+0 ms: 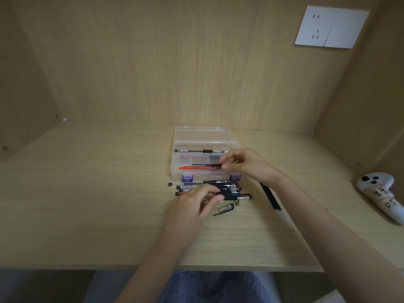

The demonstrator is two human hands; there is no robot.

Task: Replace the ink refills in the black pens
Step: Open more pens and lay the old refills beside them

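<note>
A clear plastic box [204,147] with its lid open stands at mid-desk; a black pen [200,151] lies across its back and a red packet [201,167] sits inside. My right hand [247,164] pinches a thin black ink refill [206,164] over the box. In front of the box lies a pile of black pens [227,185]. My left hand [196,201] grips a pen from that pile, its black grip and clear tip [242,197] sticking out to the right. A loose pen cap [225,208] and a small tip piece [237,203] lie nearby.
Several black refills [270,195] lie on the desk right of the pens. A white controller [380,195] rests at the far right edge. Wooden walls enclose the desk, with a white socket plate [328,27] on the back wall.
</note>
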